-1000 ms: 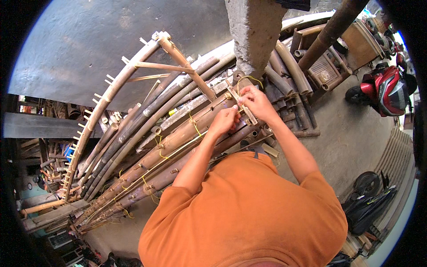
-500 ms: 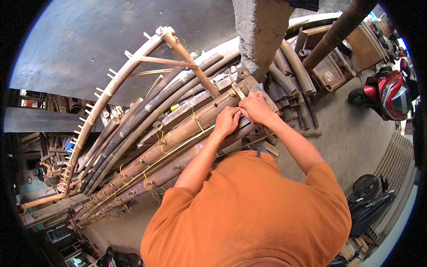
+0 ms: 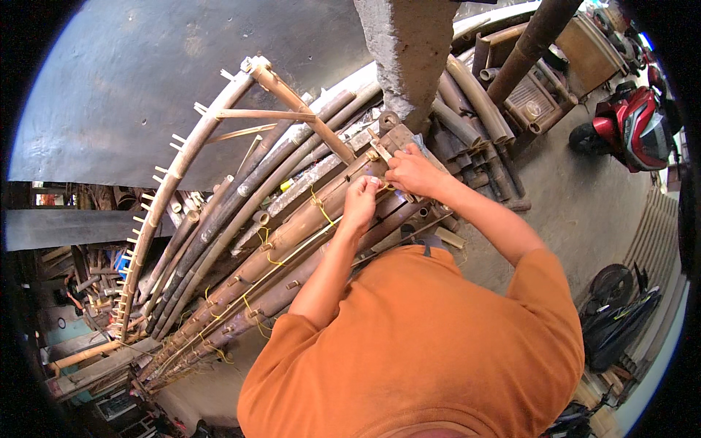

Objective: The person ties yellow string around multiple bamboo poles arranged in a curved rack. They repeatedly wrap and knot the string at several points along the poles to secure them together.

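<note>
My left hand [image 3: 361, 203] is closed in a pinch on a thin yellow string [image 3: 388, 187] above the upper of two long brown bamboo poles [image 3: 292, 225]. The string runs across to my right hand [image 3: 415, 174], whose fingers are bent round it, close to the pole's far right end. Just beyond my right fingers, a short pale wooden piece [image 3: 382, 153] stands up beside a wooden block [image 3: 399, 139]. Short pegs and loops of yellow string line both poles. The lower bamboo pole [image 3: 303, 270] lies nearer my body. My fingers hide the string's ends.
A curved bamboo frame with pegs [image 3: 175, 171] rises at left. Dark bamboo poles [image 3: 244, 186] lie behind the work. A rough concrete pillar [image 3: 405, 58] stands beyond my hands, with stacked bamboo [image 3: 478, 102] beside it. A red motorcycle [image 3: 631, 128] is parked at far right.
The view has shifted, so the scene sits a little further left. My hands have drawn slightly apart, and the yellow string shows between them.
</note>
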`<state>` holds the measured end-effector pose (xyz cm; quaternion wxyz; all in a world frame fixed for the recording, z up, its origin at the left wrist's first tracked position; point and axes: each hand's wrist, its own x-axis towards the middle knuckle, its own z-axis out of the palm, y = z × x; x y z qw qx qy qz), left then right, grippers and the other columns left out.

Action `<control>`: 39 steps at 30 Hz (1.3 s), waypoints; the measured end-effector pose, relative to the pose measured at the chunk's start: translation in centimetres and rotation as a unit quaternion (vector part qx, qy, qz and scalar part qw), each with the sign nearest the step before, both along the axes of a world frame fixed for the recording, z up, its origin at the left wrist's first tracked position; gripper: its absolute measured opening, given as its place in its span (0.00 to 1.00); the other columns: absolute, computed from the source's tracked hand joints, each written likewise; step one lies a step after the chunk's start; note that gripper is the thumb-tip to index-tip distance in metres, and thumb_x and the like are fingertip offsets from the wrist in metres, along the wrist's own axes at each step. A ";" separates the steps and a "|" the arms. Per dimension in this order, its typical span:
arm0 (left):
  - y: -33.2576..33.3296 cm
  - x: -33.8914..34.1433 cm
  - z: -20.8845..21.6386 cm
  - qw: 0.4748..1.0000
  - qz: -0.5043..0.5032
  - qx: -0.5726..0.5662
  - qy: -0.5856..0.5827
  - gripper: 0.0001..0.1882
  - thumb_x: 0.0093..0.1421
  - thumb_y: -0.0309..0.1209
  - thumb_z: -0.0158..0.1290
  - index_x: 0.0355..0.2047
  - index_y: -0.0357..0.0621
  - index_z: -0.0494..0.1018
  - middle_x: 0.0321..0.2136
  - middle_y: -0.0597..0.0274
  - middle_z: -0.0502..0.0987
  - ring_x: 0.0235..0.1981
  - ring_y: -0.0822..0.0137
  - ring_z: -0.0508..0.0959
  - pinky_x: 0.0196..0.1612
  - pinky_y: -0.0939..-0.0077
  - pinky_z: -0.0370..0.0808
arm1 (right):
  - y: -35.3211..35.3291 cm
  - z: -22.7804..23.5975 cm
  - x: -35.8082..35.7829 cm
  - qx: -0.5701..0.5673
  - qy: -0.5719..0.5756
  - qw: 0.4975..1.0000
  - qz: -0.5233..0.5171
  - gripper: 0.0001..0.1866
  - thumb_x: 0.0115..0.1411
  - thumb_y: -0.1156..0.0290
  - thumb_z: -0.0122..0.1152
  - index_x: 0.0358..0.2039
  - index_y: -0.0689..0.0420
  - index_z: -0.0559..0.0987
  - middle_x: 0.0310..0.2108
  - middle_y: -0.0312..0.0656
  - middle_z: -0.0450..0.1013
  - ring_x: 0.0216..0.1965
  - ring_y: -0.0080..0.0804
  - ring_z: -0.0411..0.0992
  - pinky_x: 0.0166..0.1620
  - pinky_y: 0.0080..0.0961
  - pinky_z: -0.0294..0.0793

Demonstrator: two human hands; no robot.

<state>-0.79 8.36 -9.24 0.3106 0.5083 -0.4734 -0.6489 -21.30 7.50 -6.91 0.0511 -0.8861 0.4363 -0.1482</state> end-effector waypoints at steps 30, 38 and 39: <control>-1.2 -1.6 1.8 0.955 -0.188 -0.109 -0.204 0.23 0.72 0.47 0.42 0.43 0.40 0.77 0.25 0.52 0.76 0.22 0.54 0.75 0.31 0.62 0.75 | 0.4 2.5 -1.1 0.282 -0.527 0.782 -0.175 0.06 0.65 0.69 0.61 0.38 0.55 0.81 0.31 0.36 0.79 0.32 0.29 0.76 0.39 0.29 0.75; 2.0 -1.9 2.5 0.830 -0.080 -0.450 -0.320 0.10 0.66 0.28 0.51 0.40 0.33 0.77 0.32 0.42 0.73 0.37 0.43 0.75 0.43 0.52 0.72 | 1.5 0.6 0.6 0.045 -0.022 0.994 -0.097 0.07 0.57 0.63 0.62 0.28 0.50 0.83 0.32 0.38 0.78 0.47 0.39 0.70 0.52 0.51 0.57; 1.8 -2.0 2.4 0.837 -0.075 -0.441 -0.316 0.10 0.65 0.28 0.51 0.40 0.33 0.77 0.33 0.43 0.74 0.37 0.43 0.75 0.43 0.52 0.73 | 1.3 0.6 0.6 0.039 -0.012 0.995 -0.094 0.07 0.57 0.64 0.62 0.28 0.50 0.83 0.32 0.38 0.78 0.47 0.40 0.70 0.52 0.50 0.58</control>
